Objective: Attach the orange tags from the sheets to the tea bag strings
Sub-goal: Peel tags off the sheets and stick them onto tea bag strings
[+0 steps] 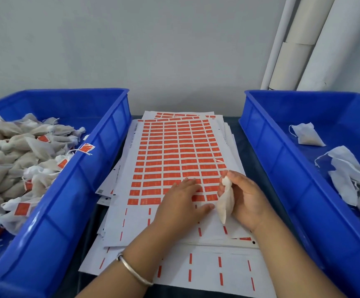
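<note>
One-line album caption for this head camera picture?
Left hand on the orange tag sheet, right hand holding a tea bag.

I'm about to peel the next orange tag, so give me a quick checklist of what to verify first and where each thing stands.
1. Tea bag in hand: ok, the right hand holds a tea bag by its neck.
2. Left hand on the sheet: ok, fingers lie flat on the top sheet.
3. Tags left to peel: ok, many orange rows remain.
4. String free for tagging: cannot tell, it is hidden in the grip.
5. Tag edge lifted: cannot tell, the fingers cover it.
6. Room in the left bin for tagged bags: ok.
</note>
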